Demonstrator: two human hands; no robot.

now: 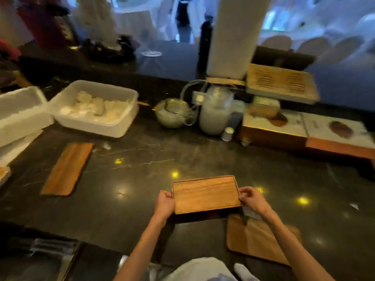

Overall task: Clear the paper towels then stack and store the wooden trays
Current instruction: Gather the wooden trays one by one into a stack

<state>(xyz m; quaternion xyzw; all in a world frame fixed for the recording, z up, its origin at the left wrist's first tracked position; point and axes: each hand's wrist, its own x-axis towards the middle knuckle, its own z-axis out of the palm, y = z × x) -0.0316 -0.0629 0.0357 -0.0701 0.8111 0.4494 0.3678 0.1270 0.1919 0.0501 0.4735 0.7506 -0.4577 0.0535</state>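
Observation:
I hold a rectangular wooden tray level just above the dark counter, near its front edge. My left hand grips its left short side and my right hand grips its right short side. A second wooden tray lies on the counter under my right forearm, partly hidden by it. A third, longer wooden tray lies flat at the left. I see no loose paper towel on these trays.
At the back left stand a clear plastic tub with white items and white bins. A glass teapot and jar stand mid-back. A slatted wooden tea tray and boxes fill the right.

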